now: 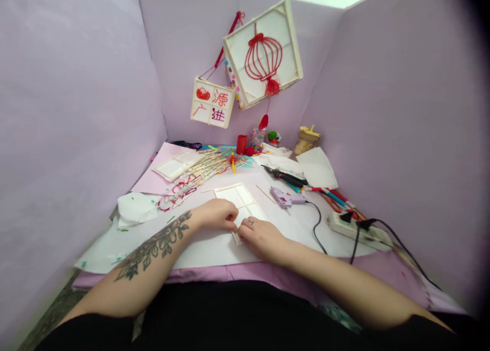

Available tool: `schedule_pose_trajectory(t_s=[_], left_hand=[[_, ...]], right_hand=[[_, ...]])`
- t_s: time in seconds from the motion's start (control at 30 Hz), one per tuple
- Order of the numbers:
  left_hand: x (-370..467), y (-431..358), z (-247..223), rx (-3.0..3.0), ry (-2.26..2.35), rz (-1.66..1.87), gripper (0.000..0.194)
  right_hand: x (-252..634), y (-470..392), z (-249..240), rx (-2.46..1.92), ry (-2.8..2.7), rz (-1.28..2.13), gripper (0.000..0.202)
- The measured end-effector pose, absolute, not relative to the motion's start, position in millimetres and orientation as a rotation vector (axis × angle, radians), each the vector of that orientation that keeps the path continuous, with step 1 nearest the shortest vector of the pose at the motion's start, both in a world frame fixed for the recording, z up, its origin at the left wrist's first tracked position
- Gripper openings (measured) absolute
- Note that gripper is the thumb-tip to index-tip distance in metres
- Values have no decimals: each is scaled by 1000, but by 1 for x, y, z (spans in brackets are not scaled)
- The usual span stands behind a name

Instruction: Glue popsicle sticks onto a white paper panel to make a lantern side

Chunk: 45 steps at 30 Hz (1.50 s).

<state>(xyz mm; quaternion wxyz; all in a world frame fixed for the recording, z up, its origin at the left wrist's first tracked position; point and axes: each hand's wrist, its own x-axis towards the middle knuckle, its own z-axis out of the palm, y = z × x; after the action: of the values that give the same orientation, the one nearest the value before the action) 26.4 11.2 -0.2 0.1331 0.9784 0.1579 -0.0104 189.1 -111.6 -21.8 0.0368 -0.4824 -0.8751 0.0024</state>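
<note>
A white panel (238, 193) with a thin wooden frame and crossed sticks lies flat on the white-covered table. Over its near half, my two hands meet with fingertips almost touching. My left hand (220, 214) is closed, thumb and fingers pinched at the panel's near left side. From the right, my right hand (262, 236) comes in with curled fingers at the same spot. Whatever sits between the fingertips is too small and covered to name. A thin stick (266, 194) lies just right of the panel.
Right of the panel lies a lilac glue gun (285, 198), its cord running toward a power strip (360, 231). Pliers (285, 176) are behind it. Bundled sticks (206, 170) and another framed panel (178, 165) lie back left. A lantern-decorated frame (237, 45) hangs above.
</note>
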Motion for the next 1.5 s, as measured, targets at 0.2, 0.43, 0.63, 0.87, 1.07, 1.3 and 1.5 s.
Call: schedule_pose_trajectory(t_s=[0.2,0.43,0.63,0.87,1.07,1.3,1.5], left_hand=[[27,11,1,2816,461,-59,23],[28,9,3,2788,476,-58,22],[28,9,4,2784,479,-61,22],[28,7,4,2805,477,-44,18],[27,8,2,2808,472,-52,19],[27,8,3,2826,464,-48,19],[19,18,6,2814,559,-55,17]], right_hand=[[197,-110,-19,-1553,-2591,120,15],[191,-108,-13,-1606,-2685,129,21],[189,-108,-11,-1631,-2669,139,24],[187,-106,-13,-1588,-2685,115,23],[188,-106,-13,-1600,-2675,133,23],[187,-105,-9,-1581,-2657,212,21],[175,-92,-18,-1496,-2568,280,20]])
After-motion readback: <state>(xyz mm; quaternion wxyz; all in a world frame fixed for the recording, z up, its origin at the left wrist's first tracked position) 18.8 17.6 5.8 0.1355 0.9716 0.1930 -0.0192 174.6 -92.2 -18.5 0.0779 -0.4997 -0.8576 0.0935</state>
